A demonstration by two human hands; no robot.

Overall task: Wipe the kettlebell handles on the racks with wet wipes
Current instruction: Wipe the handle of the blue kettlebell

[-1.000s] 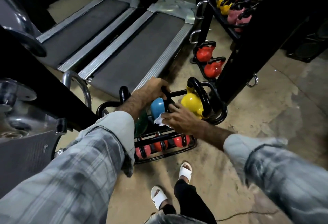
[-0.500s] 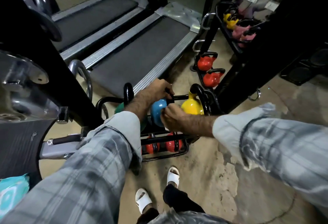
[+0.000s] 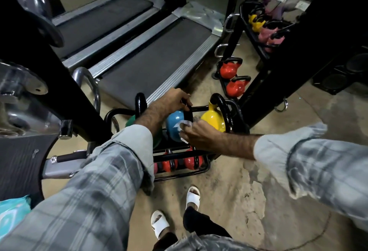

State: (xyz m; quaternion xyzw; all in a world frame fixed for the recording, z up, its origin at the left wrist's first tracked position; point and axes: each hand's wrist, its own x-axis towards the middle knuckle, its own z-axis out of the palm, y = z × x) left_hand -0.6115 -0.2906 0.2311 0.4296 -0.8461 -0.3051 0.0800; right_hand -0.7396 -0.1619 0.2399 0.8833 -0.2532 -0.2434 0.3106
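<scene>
A low black rack (image 3: 201,172) on the floor holds a green kettlebell (image 3: 130,122), a blue kettlebell (image 3: 173,123) and a yellow kettlebell (image 3: 213,118) on top, with red ones (image 3: 190,161) below. My left hand (image 3: 169,101) grips the black handle (image 3: 187,112) of the blue kettlebell from above. My right hand (image 3: 199,135) holds a white wet wipe (image 3: 183,126) pressed against the lower part of that handle, beside the yellow kettlebell.
Two treadmills (image 3: 151,57) lie beyond the rack. A second rack (image 3: 225,83) with red kettlebells (image 3: 236,86) stands by a black post at the right, yellow and pink ones above. A weight machine is at the left, a teal wipe pack (image 3: 12,213) at bottom left. My feet stand behind the rack.
My right hand has slid slightly down and right along the blue kettlebell's handle, so the white wipe now shows. My left hand has kept its grip on the handle.
</scene>
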